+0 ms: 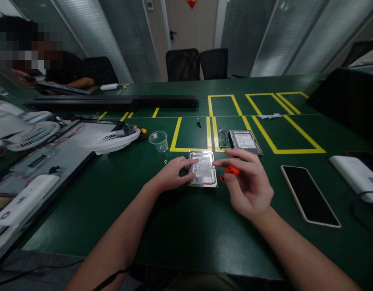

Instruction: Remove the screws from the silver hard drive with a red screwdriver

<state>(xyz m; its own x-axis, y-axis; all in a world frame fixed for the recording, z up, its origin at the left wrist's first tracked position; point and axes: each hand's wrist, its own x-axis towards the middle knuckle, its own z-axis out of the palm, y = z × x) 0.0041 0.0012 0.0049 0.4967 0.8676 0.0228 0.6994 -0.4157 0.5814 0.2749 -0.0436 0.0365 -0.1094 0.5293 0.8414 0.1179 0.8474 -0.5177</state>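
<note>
A silver hard drive (204,163) with a white label lies flat on the green table (186,226). My left hand (174,173) rests on its left side, fingers apart, with fingertips touching the label. To the right of the drive, my right hand (248,182) holds a small orange tool (232,171) between thumb and fingers, with the forefinger reaching toward the drive's right edge. Behind my right hand lies a second hard drive (244,140), next to a clear plastic piece (223,138). Tiny screws (165,161) sit left of the first drive.
A clear plastic cup (159,141), white fan parts (114,139) and a large panel (50,161) are on the left. A phone (309,195) and white power bank (357,178) lie right. Long black bars (114,102) lie behind; a person (65,72) sits at far left.
</note>
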